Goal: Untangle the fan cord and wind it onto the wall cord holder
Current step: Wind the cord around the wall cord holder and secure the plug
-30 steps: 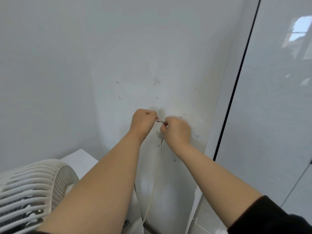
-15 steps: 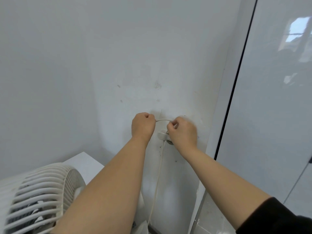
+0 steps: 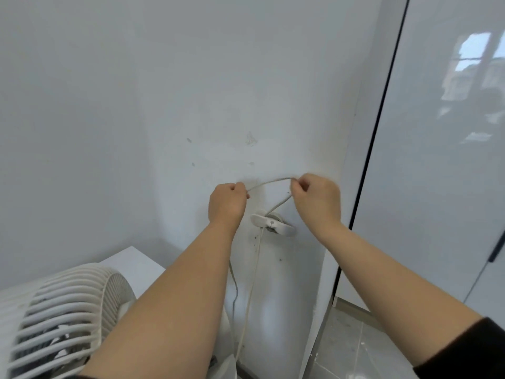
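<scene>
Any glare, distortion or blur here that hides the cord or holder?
Head view: a window reflection glares on the glossy panel at right, clear of the work; wide-angle distortion bows vertical lines; the cord and wall holder are evenly lit and sharp.

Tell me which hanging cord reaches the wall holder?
The pale cord, right of the darker cord. It runs up into the wall holder; the darker one slips behind the forearm.

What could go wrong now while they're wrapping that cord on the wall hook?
Both the left hand and right hand pinch the fan cord in a loose arc above the cord holder; the loop might slip off instead of seating. Pulling hard might loosen the cord holder from the wall, or tug the fan below.
</scene>
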Available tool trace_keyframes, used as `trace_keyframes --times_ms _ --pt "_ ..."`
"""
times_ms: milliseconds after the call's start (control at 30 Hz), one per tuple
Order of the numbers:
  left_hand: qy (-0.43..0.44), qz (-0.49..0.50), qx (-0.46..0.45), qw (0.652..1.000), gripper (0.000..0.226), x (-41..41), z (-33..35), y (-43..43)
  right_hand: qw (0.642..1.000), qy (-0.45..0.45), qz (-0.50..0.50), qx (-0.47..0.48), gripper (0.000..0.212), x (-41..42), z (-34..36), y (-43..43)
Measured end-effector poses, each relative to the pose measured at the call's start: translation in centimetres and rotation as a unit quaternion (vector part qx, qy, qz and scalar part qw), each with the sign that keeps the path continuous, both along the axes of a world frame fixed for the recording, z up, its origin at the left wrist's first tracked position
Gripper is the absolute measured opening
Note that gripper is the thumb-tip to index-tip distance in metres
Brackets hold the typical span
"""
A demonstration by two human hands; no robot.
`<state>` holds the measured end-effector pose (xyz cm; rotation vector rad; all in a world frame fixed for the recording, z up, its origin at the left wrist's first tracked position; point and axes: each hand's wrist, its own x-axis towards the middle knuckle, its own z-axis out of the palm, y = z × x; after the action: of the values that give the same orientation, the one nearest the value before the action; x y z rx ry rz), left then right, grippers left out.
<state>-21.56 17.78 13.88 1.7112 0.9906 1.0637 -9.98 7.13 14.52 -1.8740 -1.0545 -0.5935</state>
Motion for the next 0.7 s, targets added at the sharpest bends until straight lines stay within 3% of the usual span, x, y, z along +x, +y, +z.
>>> trace_keyframes --times_ms 67,100,167,233,300,367,433,500,567,633,700 --pt "-0.006 0.028 -0.012 1.0 0.032 -0.3 0.1 0.1 0.996 0.082 0.008 0.045 0.032 0.1 -0.6 -0.8" --pt "-0.012 0.023 -0.015 1.0 0.032 -0.4 0.2 0.0 0.995 0.073 0.005 0.062 0.025 -0.5 -0.9 -1.2" --pt "-0.016 -0.022 -0.01 1.0 0.032 -0.3 0.4 -0.3 0.998 -0.01 -0.005 0.058 0.007 -1.1 -1.3 -1.4" --pt "-0.013 -0.059 0.005 0.998 0.033 -0.1 0.6 -0.9 0.994 -0.106 -0.011 -0.001 0.018 -1.1 -1.3 -1.4" --pt "-0.028 -0.075 0.006 0.997 0.034 0.1 0.7 -1.1 0.977 -0.204 -0.028 -0.059 0.008 -0.7 -0.8 -1.4" --pt "-0.029 -0.091 0.007 0.995 0.035 0.3 0.7 -1.3 0.952 -0.283 -0.068 -0.093 0.037 -0.4 -0.2 -2.0" --pt "-0.017 -0.103 0.007 0.995 0.038 0.3 0.6 -1.5 0.97 -0.211 -0.07 -0.101 0.046 -0.4 0.3 -2.9" --pt "-0.012 -0.089 -0.001 0.996 0.04 0.3 0.4 -1.5 1.0 -0.001 -0.022 -0.004 0.045 0.3 0.6 -3.5" --pt "-0.002 -0.059 0.007 0.998 0.038 0.3 0.3 -1.5 0.991 0.1 -0.003 0.093 0.031 0.1 0.4 -4.0" --pt "0.008 -0.066 0.024 0.997 0.038 0.4 0.5 -1.7 0.992 -0.057 -0.049 0.099 0.02 -0.6 0.3 -4.5" --pt "0.014 -0.098 0.034 0.994 0.037 0.5 0.7 -2.1 0.975 -0.207 -0.078 0.029 0.037 -0.8 0.0 -4.2"
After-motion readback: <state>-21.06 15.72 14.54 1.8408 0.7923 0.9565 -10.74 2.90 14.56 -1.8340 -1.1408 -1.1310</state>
